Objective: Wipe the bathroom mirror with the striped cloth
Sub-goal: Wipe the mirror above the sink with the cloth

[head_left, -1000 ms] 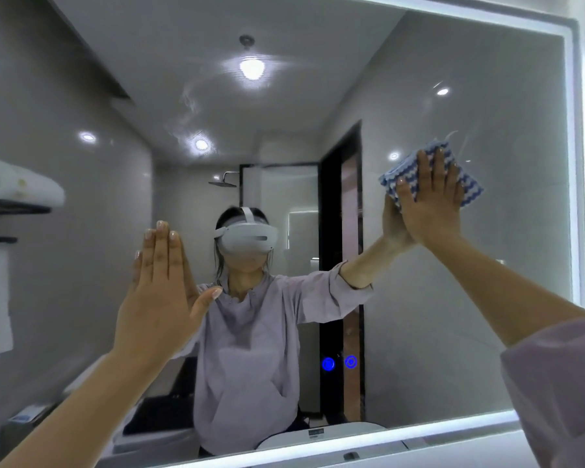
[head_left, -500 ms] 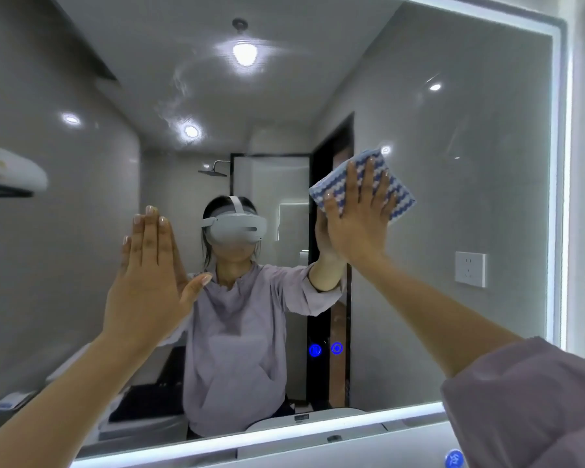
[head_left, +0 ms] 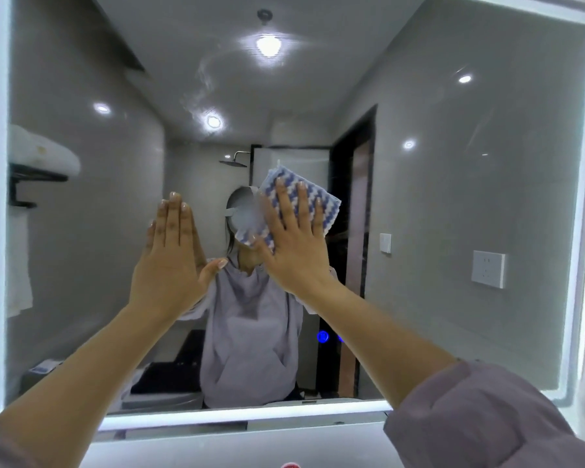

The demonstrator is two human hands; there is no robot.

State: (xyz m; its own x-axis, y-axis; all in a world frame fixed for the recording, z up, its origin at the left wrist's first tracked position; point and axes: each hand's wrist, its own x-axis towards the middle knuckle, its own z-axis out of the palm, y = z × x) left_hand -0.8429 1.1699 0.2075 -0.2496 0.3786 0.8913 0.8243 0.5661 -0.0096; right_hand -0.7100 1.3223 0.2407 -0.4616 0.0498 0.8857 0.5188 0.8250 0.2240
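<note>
Against mirror (head_left: 453, 204), right hand (head_left: 296, 255) presses cloth (head_left: 326, 211).

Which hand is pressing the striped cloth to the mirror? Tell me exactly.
The right hand, spread flat over the blue-and-white striped cloth, pressing it against the mirror. The left hand is also raised flat but has nothing under it.

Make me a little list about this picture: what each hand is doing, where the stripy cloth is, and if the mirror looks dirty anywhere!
right hand: flat, fingers spread, presses the striped cloth on the mirror
left hand: flat, fingers straight, holds nothing, seems to rest on the glass
striped cloth: blue and white, near the mirror's middle, under the right hand
mirror: hazy streaks near the top, by the reflected ceiling lamp
</note>
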